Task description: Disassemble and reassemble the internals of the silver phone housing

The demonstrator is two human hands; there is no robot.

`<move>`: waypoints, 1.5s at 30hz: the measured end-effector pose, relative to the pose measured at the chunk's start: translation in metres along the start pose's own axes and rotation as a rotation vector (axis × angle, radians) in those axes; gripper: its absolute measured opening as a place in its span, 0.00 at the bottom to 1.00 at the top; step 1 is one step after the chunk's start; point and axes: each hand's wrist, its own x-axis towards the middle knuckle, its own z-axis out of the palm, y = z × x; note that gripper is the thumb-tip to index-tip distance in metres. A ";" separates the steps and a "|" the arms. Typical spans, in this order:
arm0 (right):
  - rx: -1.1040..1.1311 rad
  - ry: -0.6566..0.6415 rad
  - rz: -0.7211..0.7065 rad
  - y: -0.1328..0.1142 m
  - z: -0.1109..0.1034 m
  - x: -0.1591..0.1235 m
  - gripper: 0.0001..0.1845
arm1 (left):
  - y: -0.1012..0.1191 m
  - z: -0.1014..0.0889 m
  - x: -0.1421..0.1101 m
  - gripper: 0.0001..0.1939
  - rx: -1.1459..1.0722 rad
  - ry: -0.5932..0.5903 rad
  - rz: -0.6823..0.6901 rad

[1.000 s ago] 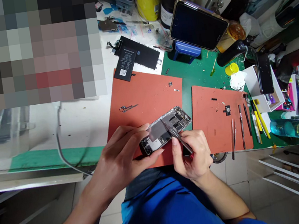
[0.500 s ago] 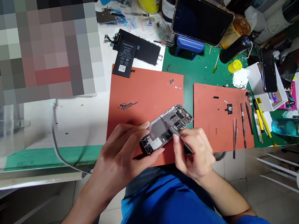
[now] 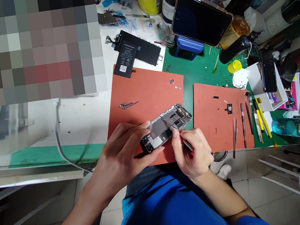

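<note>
My left hand [image 3: 125, 149] grips the lower left end of an opened phone housing [image 3: 155, 128], fingers along the far edge and thumb along the near edge. The housing lies tilted over the orange mat [image 3: 147, 92], with its inner boards and metal plate exposed. In my right hand [image 3: 192, 149] is a craft knife [image 3: 172, 127] with a ribbed metal grip, held like a pen. Its thin tip points at the inside of the housing near the far edge; whether it touches cannot be made out. A small flex cable part [image 3: 128, 105] lies beyond my left hand.
A battery [image 3: 125, 58] rests over a black phone screen part [image 3: 148, 49] behind the mat. A second orange mat [image 3: 209, 119] carries tweezers [image 3: 235, 136], a metal pry tool [image 3: 243, 125] and small parts. A phone [image 3: 200, 16] leans on a blue stand [image 3: 189, 44].
My right hand has shifted slightly up and left, its fingers now closer to the knife's tip. My left hand and the phone housing stay nearly in place. The view has moved a little.
</note>
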 end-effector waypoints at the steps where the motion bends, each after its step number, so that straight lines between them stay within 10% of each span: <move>1: 0.011 0.008 0.009 -0.001 -0.001 0.000 0.14 | 0.000 0.000 0.000 0.22 0.005 0.004 0.000; 45: 0.068 0.008 0.011 -0.005 0.010 -0.016 0.15 | -0.003 0.004 -0.004 0.17 0.001 0.016 0.025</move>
